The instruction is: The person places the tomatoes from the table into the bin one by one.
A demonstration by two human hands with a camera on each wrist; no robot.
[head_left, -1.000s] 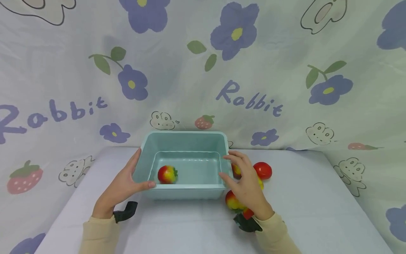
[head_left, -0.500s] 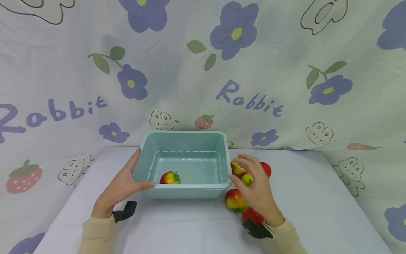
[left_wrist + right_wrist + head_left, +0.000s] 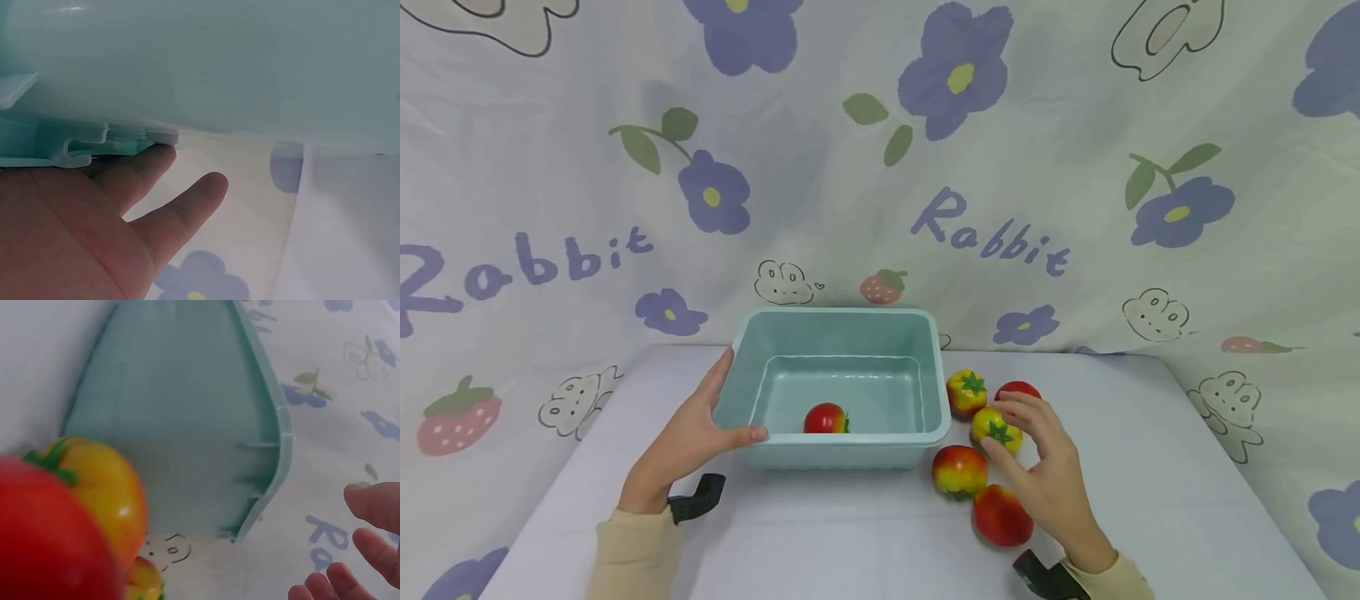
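Evidently the right hand is poised at the yellow fruit on the right of the table, thumb on the near side and bent fingers on the far side. The fingers stand well apart and nothing seems gripped; from these angles I can't be sure whether a fingertip touches the skin.

Beside the yellow fruit sit a red-and-yellow fruit on the far left and a bright red fruit on the far right, partly behind the fingers. Nearer the person are a mottled fruit and a deep red fruit.

Across on the left, the left hand steadies the pale green tub, its thumb laid over the near left corner and its fingers stretched fairly straight beside the left wall. One leafy fruit lies inside, close to the near wall.

I'd judge the yellow fruit to be a light, firm imitation, smooth enough to skid or roll if pushed from one side. Thumb and fingers across its widest part, clear of the green leaves, look safest. The tub seems stiff but light, best braced at its rim.
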